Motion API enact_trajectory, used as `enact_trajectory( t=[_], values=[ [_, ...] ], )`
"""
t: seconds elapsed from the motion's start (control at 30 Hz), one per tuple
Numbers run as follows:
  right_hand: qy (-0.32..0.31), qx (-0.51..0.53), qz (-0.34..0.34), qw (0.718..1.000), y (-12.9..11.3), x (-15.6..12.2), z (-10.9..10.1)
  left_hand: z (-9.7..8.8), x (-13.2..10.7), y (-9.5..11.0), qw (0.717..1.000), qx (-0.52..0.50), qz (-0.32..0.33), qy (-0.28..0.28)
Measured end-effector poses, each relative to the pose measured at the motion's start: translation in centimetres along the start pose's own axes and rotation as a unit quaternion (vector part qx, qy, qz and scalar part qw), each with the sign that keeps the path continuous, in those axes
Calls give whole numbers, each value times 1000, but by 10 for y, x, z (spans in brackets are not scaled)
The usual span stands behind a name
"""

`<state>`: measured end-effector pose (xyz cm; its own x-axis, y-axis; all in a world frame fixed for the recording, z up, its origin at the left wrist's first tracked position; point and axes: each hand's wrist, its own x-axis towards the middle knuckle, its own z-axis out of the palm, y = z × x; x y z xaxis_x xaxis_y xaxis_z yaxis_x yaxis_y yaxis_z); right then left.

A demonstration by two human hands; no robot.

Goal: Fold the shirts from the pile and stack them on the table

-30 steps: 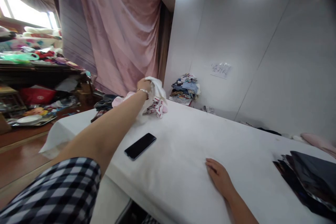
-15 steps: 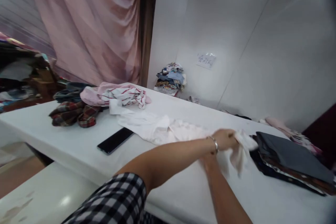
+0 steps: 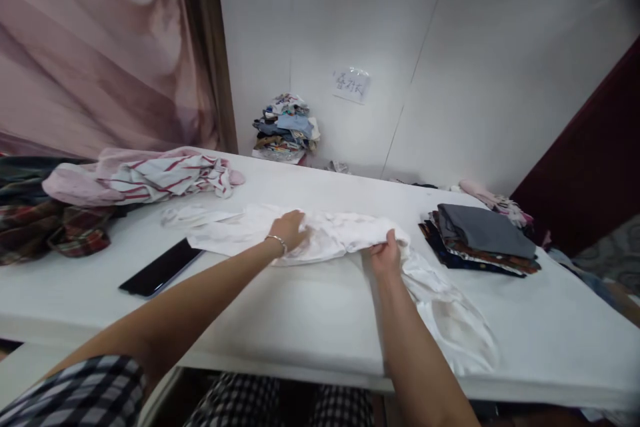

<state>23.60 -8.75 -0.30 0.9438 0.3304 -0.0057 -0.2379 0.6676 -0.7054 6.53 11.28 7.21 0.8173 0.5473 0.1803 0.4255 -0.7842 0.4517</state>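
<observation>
A white shirt (image 3: 330, 237) lies crumpled lengthwise across the white table. One part of it hangs loosely to the right, toward the front edge. My left hand (image 3: 291, 231), with a silver bracelet at the wrist, is on the shirt's middle; its fingers are curled down into the cloth and partly hidden. Farther right, my right hand (image 3: 386, 255) pinches the shirt's near edge, thumb on top and fingers underneath. A black phone (image 3: 161, 268) lies to the left, close to the shirt.
Pink and striped clothes (image 3: 150, 177) and a plaid garment (image 3: 80, 230) are heaped at the left. A folded dark stack of clothes (image 3: 483, 237) sits at the right. Behind the white table (image 3: 310, 320) stands another clothes pile (image 3: 286, 127), near a paper sign (image 3: 352, 85) on the wall.
My left hand has moved back left from over my right arm and now rests on the shirt's middle. My arms are uncrossed. A part of the shirt now lies at the right. The view has shifted right.
</observation>
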Motion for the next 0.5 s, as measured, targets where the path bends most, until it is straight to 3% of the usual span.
enact_trajectory(
  t=[0.1,0.27,0.37,0.5],
  values=[
    [20,-6,-11,1000,-2,4,-3,-10,2,-33,994,8,-110,12],
    [42,4,-19,999,-13,6,-10,-35,-8,-45,974,-36,-191,113],
    [8,8,5,1000,-15,0,-9,-41,-30,-46,968,-65,-201,138],
    [-40,-47,44,997,-11,-5,-7,-24,-78,-44,981,-107,-134,88]
  ],
)
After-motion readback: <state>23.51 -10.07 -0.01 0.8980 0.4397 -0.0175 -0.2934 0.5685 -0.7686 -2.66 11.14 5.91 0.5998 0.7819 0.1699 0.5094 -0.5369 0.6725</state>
